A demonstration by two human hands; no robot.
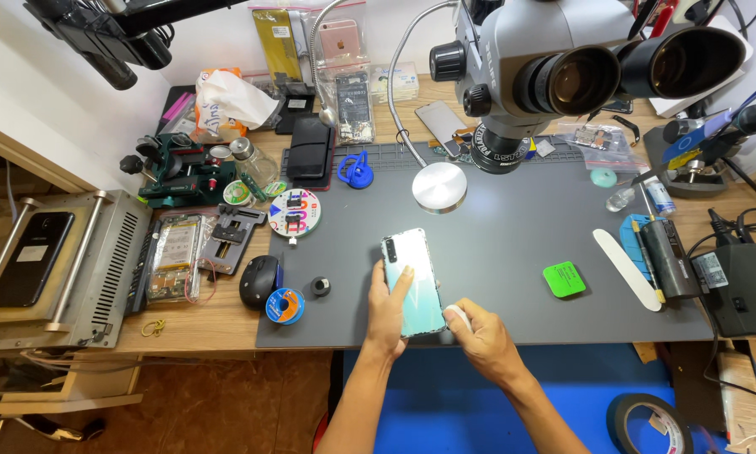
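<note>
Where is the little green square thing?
In the head view, the green square pad lies on the grey mat, to the right of the phone and the hands, just left of the white spatula-shaped tool.
</note>
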